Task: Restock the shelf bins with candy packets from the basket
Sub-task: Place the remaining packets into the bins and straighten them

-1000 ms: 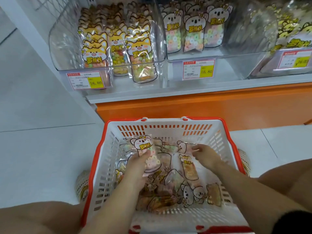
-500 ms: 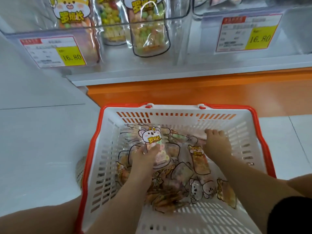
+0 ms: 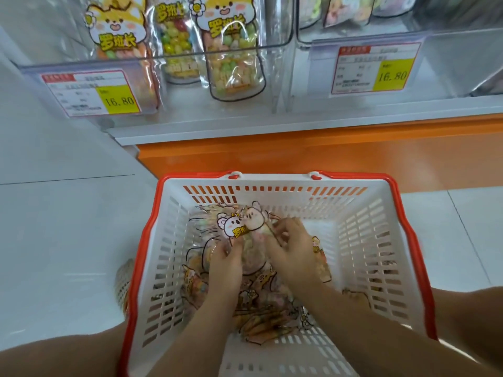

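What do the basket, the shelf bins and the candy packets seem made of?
The basket: moulded plastic, white slotted walls, glossy red-orange rim. The shelf bins: clear rigid plastic, probably acrylic; contents show through, edges catch light. The candy packets: thin glossy film, transparent below printed animal heads.

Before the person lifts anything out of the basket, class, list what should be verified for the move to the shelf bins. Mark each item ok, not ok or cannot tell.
1. Left hand grips a koala packet: ok.
2. Right hand holds the second koala packet: ok.
3. Both packets raised above the basket rim: not ok, they sit inside its walls.
4. Free room at the front of the right bin: ok.
5. Right bin's stock matches the koala packets: cannot tell, the frame's edge cuts its packets off.
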### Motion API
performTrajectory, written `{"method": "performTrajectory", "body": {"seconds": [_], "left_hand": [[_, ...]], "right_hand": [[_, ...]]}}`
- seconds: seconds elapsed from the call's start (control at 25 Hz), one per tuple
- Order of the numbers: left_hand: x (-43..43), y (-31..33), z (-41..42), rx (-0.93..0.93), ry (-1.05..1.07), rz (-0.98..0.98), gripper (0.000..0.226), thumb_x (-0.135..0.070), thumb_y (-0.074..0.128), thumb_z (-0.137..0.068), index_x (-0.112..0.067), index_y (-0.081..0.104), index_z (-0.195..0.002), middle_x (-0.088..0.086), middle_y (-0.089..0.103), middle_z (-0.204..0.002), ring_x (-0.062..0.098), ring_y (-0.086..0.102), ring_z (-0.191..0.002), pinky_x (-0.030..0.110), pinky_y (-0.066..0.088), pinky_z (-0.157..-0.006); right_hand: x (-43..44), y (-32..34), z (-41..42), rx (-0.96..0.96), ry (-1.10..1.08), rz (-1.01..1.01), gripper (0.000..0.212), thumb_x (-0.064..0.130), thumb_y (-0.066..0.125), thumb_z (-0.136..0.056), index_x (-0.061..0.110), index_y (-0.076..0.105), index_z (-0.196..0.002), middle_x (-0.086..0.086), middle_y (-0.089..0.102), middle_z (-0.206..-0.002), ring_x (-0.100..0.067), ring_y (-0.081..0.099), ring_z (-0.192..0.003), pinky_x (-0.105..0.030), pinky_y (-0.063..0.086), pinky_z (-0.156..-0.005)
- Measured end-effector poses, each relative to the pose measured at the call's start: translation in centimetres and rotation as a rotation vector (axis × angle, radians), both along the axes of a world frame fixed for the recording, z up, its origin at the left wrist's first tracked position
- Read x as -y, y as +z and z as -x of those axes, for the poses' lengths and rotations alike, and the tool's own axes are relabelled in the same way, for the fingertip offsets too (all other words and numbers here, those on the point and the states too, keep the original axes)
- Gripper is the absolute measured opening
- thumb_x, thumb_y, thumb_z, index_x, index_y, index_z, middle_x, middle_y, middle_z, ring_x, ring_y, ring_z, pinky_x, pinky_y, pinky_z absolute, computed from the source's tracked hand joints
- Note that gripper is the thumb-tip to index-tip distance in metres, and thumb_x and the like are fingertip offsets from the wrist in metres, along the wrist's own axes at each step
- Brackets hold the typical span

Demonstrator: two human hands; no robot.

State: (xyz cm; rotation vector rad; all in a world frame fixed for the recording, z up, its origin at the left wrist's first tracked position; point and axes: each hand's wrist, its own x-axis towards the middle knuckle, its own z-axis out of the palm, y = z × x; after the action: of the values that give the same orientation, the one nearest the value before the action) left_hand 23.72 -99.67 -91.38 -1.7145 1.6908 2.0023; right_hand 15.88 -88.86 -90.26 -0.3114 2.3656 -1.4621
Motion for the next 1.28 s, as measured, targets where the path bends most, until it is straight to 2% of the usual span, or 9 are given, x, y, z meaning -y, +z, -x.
{"method": "performTrajectory", "body": {"seconds": [0.24,0.4,0.56,0.68,0.76,0.92,1.04,1.16,1.28], "left_hand": [[1.5,0.9,-1.4,-0.253,0.142,-0.328,0.068,-0.073,0.044,-0.091,-0.017,0.07,-0.122,0.022,0.067,-0.122,0.04,0.064,-0.117,0.063,0.044,-0.104],[2.7,0.4,-2.0,-0.289,0.075,-0.248,0.08,-0.081,0.057,-0.079,-0.019,0.065,-0.128,0.017,0.068,-0.124,0.038,0.065,-0.116,0.063,0.045,-0.103],[2.9,-0.7,-1.8,-0.171,0.052,-0.096,0.046,-0.044,0.08,-0.08,-0.019,0.069,-0.117,0.008,0.076,-0.108,0.029,0.074,-0.097,0.053,0.058,-0.089],[2.5,-0.9,-1.5,-0.159,0.036,-0.058,0.039,-0.032,0.077,-0.085,-0.017,0.068,-0.12,0.002,0.076,-0.109,0.023,0.073,-0.1,0.048,0.058,-0.09],[2.3,-1.1,-1.5,-0.182,0.027,-0.056,0.045,-0.035,0.078,-0.082,-0.017,0.068,-0.122,0.0,0.075,-0.112,0.023,0.071,-0.106,0.051,0.056,-0.094],[1.8,-1.0,-1.3,-0.131,0.056,-0.047,0.037,-0.032,0.076,-0.087,-0.02,0.065,-0.12,-0.003,0.073,-0.112,0.019,0.069,-0.103,0.047,0.057,-0.093],[1.7,-1.1,-1.1,-0.127,0.115,-0.089,0.046,-0.04,0.079,-0.082,-0.021,0.059,-0.119,-0.003,0.07,-0.114,0.02,0.067,-0.105,0.045,0.055,-0.093],[1.4,-0.2,-0.8,-0.125,0.144,-0.162,0.076,-0.056,0.086,-0.062,-0.026,0.059,-0.126,0.003,0.069,-0.124,0.028,0.068,-0.11,0.053,0.053,-0.096],[0.4,1.6,-0.5,-0.186,0.134,-0.234,0.066,-0.048,0.083,-0.075,-0.019,0.058,-0.128,0.006,0.075,-0.108,0.024,0.074,-0.093,0.049,0.056,-0.091]], "right_hand": [[2.0,0.1,-4.5,0.261,0.327,0.038,0.025,0.054,0.051,-0.088,0.028,0.052,-0.085,0.009,0.052,-0.105,-0.012,0.057,-0.092,-0.036,0.051,-0.083],[2.7,-0.8,-3.0,0.215,0.322,0.071,0.025,0.044,0.044,-0.091,0.027,0.06,-0.082,0.014,0.056,-0.097,-0.013,0.058,-0.095,-0.04,0.05,-0.087],[2.5,-1.8,-0.2,0.304,0.17,0.094,0.018,0.022,0.048,-0.094,0.023,0.059,-0.08,0.001,0.066,-0.085,-0.015,0.056,-0.07,-0.036,0.046,-0.067],[-0.2,-5.9,5.1,0.21,-0.08,-0.174,0.013,0.021,0.056,-0.095,0.025,0.059,-0.107,-0.001,0.068,-0.112,-0.022,0.063,-0.097,-0.04,0.051,-0.082],[-2.1,-8.7,8.2,0.197,0.096,-0.46,0.038,0.02,0.064,-0.092,0.017,0.055,-0.129,-0.003,0.063,-0.125,-0.025,0.059,-0.114,-0.037,0.048,-0.094],[-2.2,-10.3,9.8,0.092,0.355,-0.727,0.018,0.016,0.061,-0.092,0.018,0.071,-0.106,-0.004,0.072,-0.105,-0.025,0.065,-0.096,-0.037,0.055,-0.083],[-2.7,-7.3,8.5,-0.173,0.331,-0.525,0.008,0.013,0.057,-0.089,0.017,0.063,-0.084,0.001,0.064,-0.086,-0.023,0.061,-0.082,-0.036,0.051,-0.067],[-3.5,-3.1,6.3,-0.256,0.203,-0.281,0.01,0.015,0.054,-0.095,0.014,0.061,-0.102,0.0,0.066,-0.095,-0.018,0.061,-0.079,-0.036,0.052,-0.067],[-3.5,1.6,2.7,-0.327,0.193,-0.023,0.02,0.021,0.048,-0.101,0.014,0.056,-0.117,-0.001,0.066,-0.116,-0.017,0.065,-0.101,-0.04,0.057,-0.084]]}}
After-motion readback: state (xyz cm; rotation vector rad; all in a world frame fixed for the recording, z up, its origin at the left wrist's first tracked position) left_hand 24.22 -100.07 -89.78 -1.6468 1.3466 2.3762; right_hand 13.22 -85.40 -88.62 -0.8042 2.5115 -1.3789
